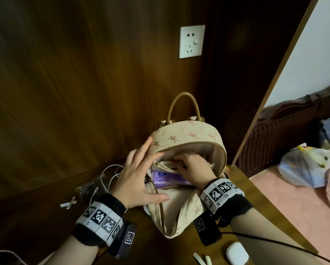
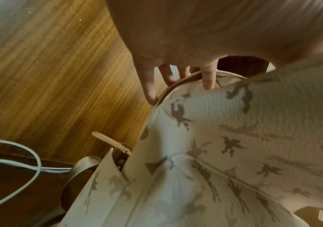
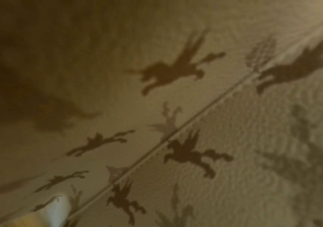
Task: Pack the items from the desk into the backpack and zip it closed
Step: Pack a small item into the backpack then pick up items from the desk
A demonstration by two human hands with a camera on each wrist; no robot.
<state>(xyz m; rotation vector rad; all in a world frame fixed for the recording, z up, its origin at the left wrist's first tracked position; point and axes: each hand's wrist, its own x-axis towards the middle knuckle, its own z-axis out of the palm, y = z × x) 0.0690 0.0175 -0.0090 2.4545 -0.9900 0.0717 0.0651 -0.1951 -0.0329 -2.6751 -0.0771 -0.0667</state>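
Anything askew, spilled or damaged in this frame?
Nothing stands out. The backpack stands open on the desk; the left hand spreads its opening while the right hand reaches inside. White cables lie loosely tangled beside it.

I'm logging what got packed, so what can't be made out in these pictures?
- Head view: right hand covers the item it pushes into the backpack.
- Purple packet: print too small.
- Right wrist view: only blurred backpack fabric; fingers hidden.
- White case: partly cut off by the bottom edge.
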